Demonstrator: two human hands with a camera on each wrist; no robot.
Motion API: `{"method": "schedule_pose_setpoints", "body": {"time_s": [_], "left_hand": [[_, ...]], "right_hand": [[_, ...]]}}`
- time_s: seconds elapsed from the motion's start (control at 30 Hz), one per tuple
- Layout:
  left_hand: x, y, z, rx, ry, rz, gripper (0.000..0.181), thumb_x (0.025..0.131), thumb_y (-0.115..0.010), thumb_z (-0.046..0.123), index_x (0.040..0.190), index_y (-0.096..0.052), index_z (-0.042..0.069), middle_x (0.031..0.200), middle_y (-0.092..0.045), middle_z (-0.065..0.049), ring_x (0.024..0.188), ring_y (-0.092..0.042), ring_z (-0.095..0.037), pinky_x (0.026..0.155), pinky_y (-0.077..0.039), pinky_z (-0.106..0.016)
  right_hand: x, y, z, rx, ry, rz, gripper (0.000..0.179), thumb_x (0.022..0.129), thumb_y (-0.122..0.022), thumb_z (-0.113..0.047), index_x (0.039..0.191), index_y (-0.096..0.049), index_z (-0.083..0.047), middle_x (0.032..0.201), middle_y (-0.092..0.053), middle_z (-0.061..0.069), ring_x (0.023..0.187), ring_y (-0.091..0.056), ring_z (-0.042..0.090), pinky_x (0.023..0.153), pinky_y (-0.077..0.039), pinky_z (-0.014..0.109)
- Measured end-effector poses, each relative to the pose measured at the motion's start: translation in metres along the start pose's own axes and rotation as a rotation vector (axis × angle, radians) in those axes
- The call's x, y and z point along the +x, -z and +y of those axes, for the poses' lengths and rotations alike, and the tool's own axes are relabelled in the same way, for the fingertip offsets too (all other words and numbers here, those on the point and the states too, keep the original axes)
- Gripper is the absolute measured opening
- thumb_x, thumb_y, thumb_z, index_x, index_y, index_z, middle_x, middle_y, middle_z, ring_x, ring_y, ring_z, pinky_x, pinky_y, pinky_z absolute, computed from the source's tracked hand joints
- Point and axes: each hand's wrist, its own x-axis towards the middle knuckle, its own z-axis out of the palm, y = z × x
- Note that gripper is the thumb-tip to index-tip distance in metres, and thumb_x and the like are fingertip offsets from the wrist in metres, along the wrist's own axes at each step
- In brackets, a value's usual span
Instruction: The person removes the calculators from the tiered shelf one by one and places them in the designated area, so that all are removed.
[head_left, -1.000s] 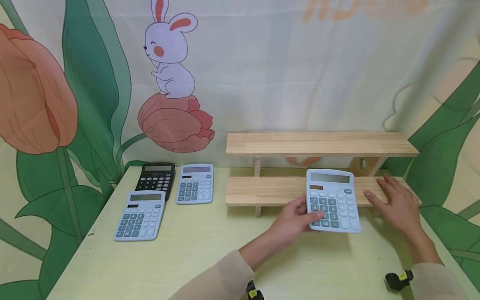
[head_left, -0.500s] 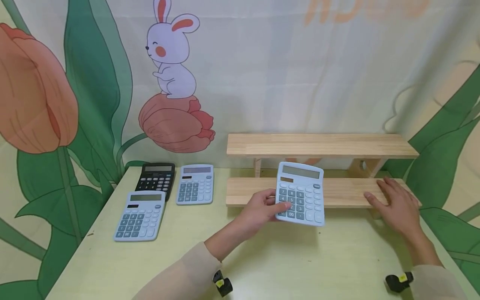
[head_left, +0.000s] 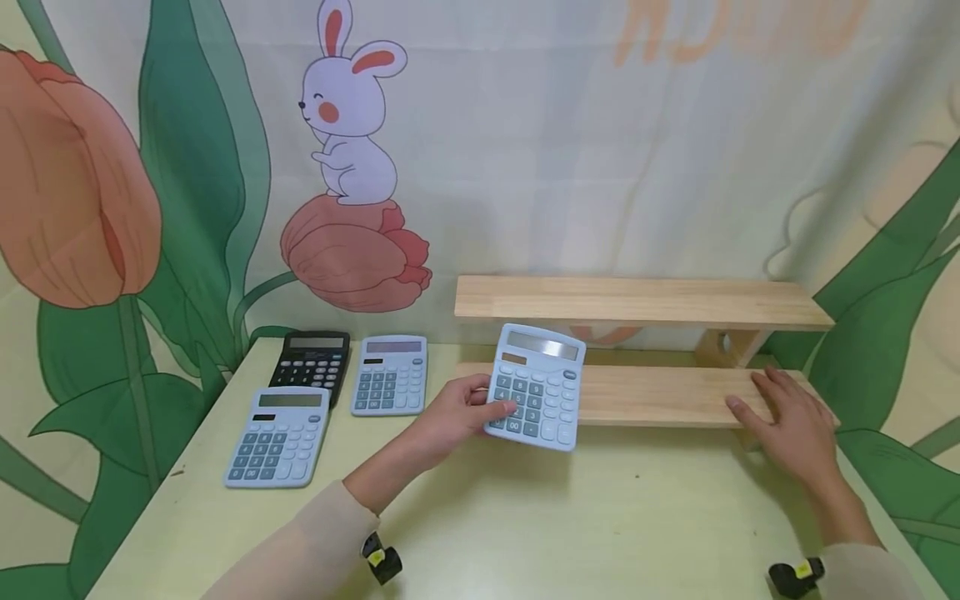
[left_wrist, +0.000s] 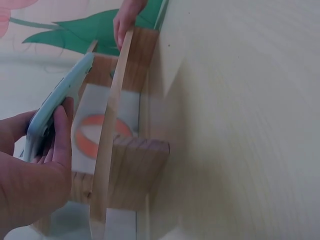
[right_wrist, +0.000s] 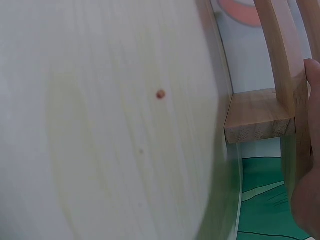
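Observation:
My left hand grips a light blue calculator by its lower left edge, thumb across the keys and fingers behind. In the head view the calculator is raised in front of the lower board of a two-tier wooden shelf, its keys facing me. The left wrist view shows the same calculator edge-on, pinched between thumb and fingers. On the right end of the lower board rests my right hand, fingers extended. Part of that hand appears at the edge of the right wrist view.
Left of the shelf, a black calculator lies partly covered by a light blue one. Beside them lies another light blue calculator. The pale table meets a printed cloth backdrop.
My left hand has carried the calculator leftward, from the shelf's right half to its left half. The right hand stays on the lower board. The head view has tipped slightly upward.

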Motion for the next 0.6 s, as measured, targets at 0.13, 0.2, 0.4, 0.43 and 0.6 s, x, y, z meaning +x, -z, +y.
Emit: {"method": "schedule_pose_setpoints", "body": {"time_s": [0.13,0.2,0.4,0.43,0.6], "left_hand": [[-0.007,0.020,0.001,-0.003,0.020,0.045,0.044,0.103,-0.072,0.015,0.143,-0.059,0.002,0.123,-0.076,-0.013,0.106,-0.075,-0.022,0.094,-0.062,-0.038],[-0.010,0.029,0.002,0.005,0.035,0.082,0.044,0.103,-0.071,0.015,0.143,-0.058,0.002,0.123,-0.076,-0.013,0.106,-0.076,-0.022,0.095,-0.062,-0.039],[-0.024,0.055,0.006,0.028,0.063,0.168,0.044,0.104,-0.069,0.014,0.144,-0.057,0.000,0.124,-0.075,-0.014,0.106,-0.076,-0.024,0.094,-0.062,-0.040],[-0.026,0.059,0.006,0.032,0.062,0.172,0.044,0.105,-0.069,0.014,0.144,-0.057,0.000,0.125,-0.075,-0.015,0.106,-0.076,-0.025,0.094,-0.062,-0.040],[-0.037,0.080,0.002,0.035,0.065,0.204,0.044,0.106,-0.068,0.017,0.145,-0.056,0.000,0.127,-0.074,-0.015,0.107,-0.076,-0.024,0.096,-0.061,-0.042]], "right_hand": [[0.000,-0.001,-0.001,-0.002,0.003,0.000,0.073,0.104,-0.062,-0.047,0.153,-0.048,0.006,0.163,-0.035,0.033,0.146,-0.030,0.061,0.108,-0.017,0.083],[0.000,-0.001,-0.002,0.000,0.004,0.002,0.073,0.104,-0.062,-0.047,0.153,-0.048,0.006,0.162,-0.035,0.033,0.146,-0.030,0.061,0.108,-0.017,0.084],[0.001,-0.001,-0.001,-0.008,0.002,0.000,0.074,0.104,-0.062,-0.048,0.153,-0.048,0.006,0.162,-0.036,0.033,0.147,-0.030,0.059,0.108,-0.017,0.084],[0.001,-0.002,-0.001,-0.011,0.001,0.000,0.074,0.104,-0.062,-0.048,0.153,-0.048,0.006,0.162,-0.037,0.033,0.147,-0.030,0.059,0.108,-0.018,0.084],[0.001,-0.003,0.000,-0.018,-0.006,-0.004,0.075,0.104,-0.061,-0.050,0.153,-0.047,0.005,0.162,-0.036,0.033,0.147,-0.030,0.059,0.108,-0.018,0.083]]}}
